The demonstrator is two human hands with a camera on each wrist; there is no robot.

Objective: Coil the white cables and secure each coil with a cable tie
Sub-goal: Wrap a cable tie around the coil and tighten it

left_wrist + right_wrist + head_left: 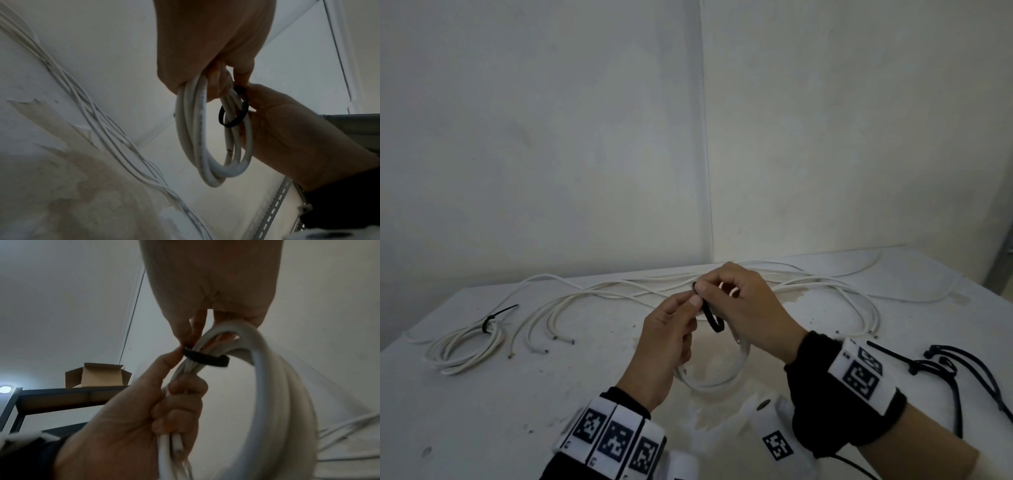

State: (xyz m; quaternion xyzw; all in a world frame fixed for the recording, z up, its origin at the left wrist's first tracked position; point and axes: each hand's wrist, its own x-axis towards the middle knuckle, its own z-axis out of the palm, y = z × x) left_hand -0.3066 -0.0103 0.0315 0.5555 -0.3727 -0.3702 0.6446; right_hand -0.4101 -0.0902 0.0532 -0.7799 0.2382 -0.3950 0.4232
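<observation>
Coil: white cable coil (207,129) hangs between my hands above the worktop (551,383).
Left hand (664,346): pinches the cable tie (710,317), lower fingers curled round the strands.
Right hand (743,308): pinches the tie at 12 o'clock.
Handling: light, springy, probably slippery; grip beside the tie.

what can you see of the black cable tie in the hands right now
The black cable tie is a thin, flat, plastic-looking strap bent into a loose loop around one side of the white coil, not yet cinched tight. The left hand and right hand pinch it where its ends meet at the top of the loop, held above the table. Whether the tail has entered the head is hidden by the fingertips.
</observation>
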